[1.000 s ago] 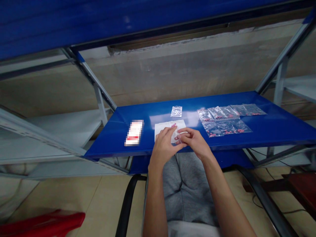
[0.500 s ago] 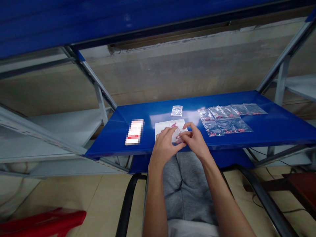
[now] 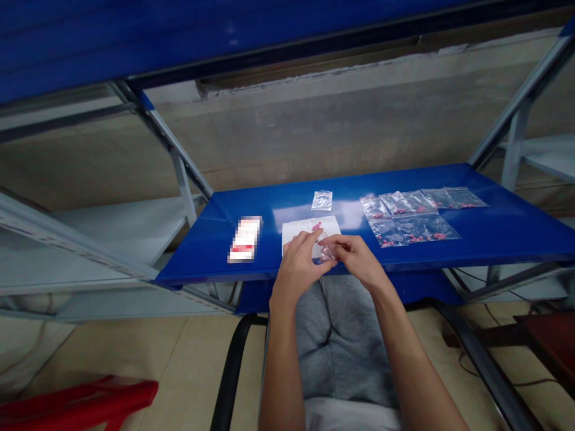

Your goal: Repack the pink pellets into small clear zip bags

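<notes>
Between my hands, a small clear plastic bag (image 3: 327,252) sits over the front part of a white sheet (image 3: 332,223). My left hand (image 3: 299,263) grips the bag's left side between thumb and fingers. On its right side, my right hand (image 3: 357,256) pinches the bag near the top. A reddish tint shows through the plastic, but its contents are too small to make out. A little pile of red bead-like pieces (image 3: 317,226) lies on the sheet just beyond my left fingertips.
A flat clear bag (image 3: 322,200) lies behind the sheet. Several clear bags with red pieces (image 3: 411,215) are spread out on the right of the blue table (image 3: 269,203). A pixelated phone-like object (image 3: 245,239) is at left. Black chair armrests (image 3: 231,371) flank my legs.
My right index finger, raised apart before, has come down to the bag, and that hand has tilted inward. The bag shows more openly between the hands. My left hand has barely moved.
</notes>
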Demonstrator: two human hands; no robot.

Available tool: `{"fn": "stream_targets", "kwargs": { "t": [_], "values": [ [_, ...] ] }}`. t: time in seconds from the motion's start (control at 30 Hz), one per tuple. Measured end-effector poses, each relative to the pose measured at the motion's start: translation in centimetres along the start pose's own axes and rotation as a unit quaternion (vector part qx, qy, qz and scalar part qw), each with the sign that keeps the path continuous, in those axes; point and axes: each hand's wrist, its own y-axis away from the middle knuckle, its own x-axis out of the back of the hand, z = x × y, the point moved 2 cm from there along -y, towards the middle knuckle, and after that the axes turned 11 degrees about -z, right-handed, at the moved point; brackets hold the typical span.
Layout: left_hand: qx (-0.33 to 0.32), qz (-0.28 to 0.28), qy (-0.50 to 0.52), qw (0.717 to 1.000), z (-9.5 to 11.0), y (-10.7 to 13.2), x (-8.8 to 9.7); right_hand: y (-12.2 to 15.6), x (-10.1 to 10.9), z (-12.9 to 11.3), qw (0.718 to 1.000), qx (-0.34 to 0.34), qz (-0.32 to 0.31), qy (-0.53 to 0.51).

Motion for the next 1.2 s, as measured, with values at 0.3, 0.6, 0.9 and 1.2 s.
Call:
{"fn": "stream_targets", "kwargs": {
  "t": [0.3,0.6,0.9,1.2],
  "values": [
    [-0.017,0.007,0.011,1.0,0.0,0.0,0.0,0.4,0.1,-0.3,0.999,0.002,-0.04,-0.012],
    [-0.014,0.017,-0.002,1.0,0.2,0.0,0.2,0.4,0.1,-0.7,0.998,-0.01,-0.033,-0.047],
    [0.005,0.034,-0.002,0.999,-0.7,0.1,0.7,0.5,-0.3,-0.9,0.995,-0.039,-0.044,-0.078],
    [0.021,0.034,-0.011,0.999,-1.3,0.0,0.8,0.7,-0.5,-1.5,0.997,-0.021,-0.067,-0.034]
  ]
}}
